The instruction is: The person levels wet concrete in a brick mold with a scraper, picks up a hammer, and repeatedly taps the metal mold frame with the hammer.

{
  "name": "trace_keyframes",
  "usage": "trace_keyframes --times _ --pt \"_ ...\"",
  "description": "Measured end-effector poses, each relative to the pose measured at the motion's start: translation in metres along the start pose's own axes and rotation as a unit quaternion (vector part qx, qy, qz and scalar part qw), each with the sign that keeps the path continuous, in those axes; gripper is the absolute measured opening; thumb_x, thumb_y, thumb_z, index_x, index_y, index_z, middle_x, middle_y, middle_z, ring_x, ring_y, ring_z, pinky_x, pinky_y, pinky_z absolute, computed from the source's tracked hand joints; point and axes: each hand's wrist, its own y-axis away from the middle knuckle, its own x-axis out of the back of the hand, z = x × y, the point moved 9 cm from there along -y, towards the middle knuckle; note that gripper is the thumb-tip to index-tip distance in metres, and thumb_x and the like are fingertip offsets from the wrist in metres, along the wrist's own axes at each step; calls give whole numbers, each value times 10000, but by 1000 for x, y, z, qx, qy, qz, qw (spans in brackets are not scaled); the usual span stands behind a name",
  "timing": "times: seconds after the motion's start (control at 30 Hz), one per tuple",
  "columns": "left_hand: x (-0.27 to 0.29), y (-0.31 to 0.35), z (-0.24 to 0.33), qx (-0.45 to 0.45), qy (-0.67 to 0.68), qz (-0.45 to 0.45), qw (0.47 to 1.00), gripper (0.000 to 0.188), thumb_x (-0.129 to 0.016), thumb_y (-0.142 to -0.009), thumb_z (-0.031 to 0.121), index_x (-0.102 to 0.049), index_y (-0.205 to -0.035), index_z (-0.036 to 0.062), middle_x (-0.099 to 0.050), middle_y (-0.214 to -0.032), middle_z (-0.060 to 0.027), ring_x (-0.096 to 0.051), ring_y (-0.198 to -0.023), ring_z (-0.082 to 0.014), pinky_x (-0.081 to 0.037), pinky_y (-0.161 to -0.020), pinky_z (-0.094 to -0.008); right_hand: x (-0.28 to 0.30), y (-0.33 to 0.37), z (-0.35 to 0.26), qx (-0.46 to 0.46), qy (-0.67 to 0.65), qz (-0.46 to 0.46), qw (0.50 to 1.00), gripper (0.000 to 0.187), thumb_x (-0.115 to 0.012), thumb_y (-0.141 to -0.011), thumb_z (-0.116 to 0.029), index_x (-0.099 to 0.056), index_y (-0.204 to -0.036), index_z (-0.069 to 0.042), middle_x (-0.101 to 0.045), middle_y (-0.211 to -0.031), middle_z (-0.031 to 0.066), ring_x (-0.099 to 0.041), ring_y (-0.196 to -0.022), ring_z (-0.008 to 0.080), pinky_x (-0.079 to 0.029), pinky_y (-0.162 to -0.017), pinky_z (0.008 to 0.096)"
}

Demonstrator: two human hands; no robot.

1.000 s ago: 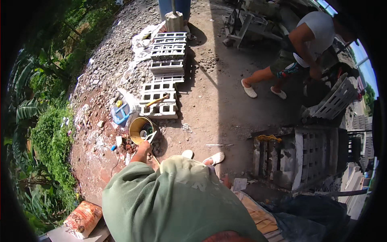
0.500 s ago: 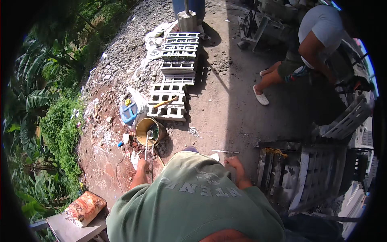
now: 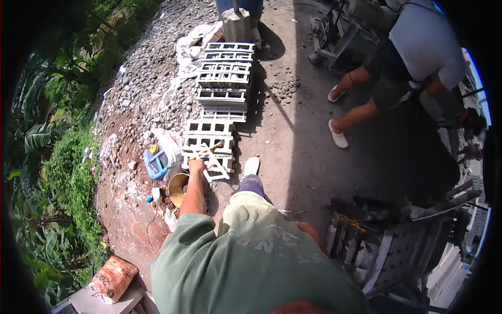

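Note:
My left arm reaches forward over a yellowish bucket (image 3: 178,189), its opening partly hidden by the arm. My left hand (image 3: 196,166) is closed at the near edge of a group of grey hollow concrete blocks (image 3: 208,127). Thin pale rods (image 3: 215,166) slant across the blocks beside the fingers; the hand appears to grip them, though the grip is small in view. A yellow-handled hammer (image 3: 208,150) lies on the same blocks, just beyond the hand. My right hand (image 3: 306,227) is low beside my shirt, its fingers mostly hidden.
A blue jug (image 3: 155,165) with a yellow cap stands left of the bucket. More blocks (image 3: 225,78) line up ahead. At right, a person (image 3: 418,52) bends near machinery. Dark metal frames (image 3: 376,246) are close on my right, a filled sack (image 3: 113,279) at lower left.
My left hand has moved forward from beside the bucket to the blocks, and the pale rods have left the bucket. My right hand has drawn back. A foot now shows ahead.

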Motion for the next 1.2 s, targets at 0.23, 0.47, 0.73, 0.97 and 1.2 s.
trace_keyframes --times 0.23,0.47,0.73,0.97,1.2 --pt "19 -129 224 274 433 56 857 390 -513 -825 312 -536 -875 -74 -594 -798 -212 -625 -730 -358 -539 -651 -474 118 18 -155 20 -55 253 966 396 -534 -883 -345 -591 -1086 -10 -641 -963 182 -619 -911 208 -461 -787 308" --pt "-66 -65 322 -148 45 -235 960 456 -547 -792 353 -582 -1121 38 -594 -1054 -245 -580 -1002 -329 -449 -856 -369 205 19 -348 188 -203 322 905 430 -517 -908 -280 -467 -1254 -29 -601 -1131 120 -555 -1048 176 -418 -898 307" --pt "-135 71 322 -428 -228 -571 662 422 -588 -751 361 -618 -1066 80 -624 -998 -205 -595 -969 -326 -470 -823 -381 42 -28 -100 108 -281 186 935 421 -406 -930 -312 -529 -1168 13 -526 -1216 166 -498 -1124 260 -371 -944 322" --pt "-117 19 313 -405 -295 -504 703 415 -586 -751 357 -620 -1059 81 -625 -993 -203 -595 -969 -324 -470 -822 -381 126 73 -192 -42 -153 226 961 486 -372 -928 -448 -605 -1087 -52 -601 -1084 160 -564 -981 328 -417 -887 359" --pt "-123 64 315 -411 -295 -483 714 408 -585 -752 353 -623 -1053 81 -627 -988 -201 -596 -968 -322 -471 -822 -381 205 327 -451 659 -21 358 662 733 -437 -848 -587 -436 -1285 2 -413 -1330 187 -397 -1224 323 -316 -999 434"
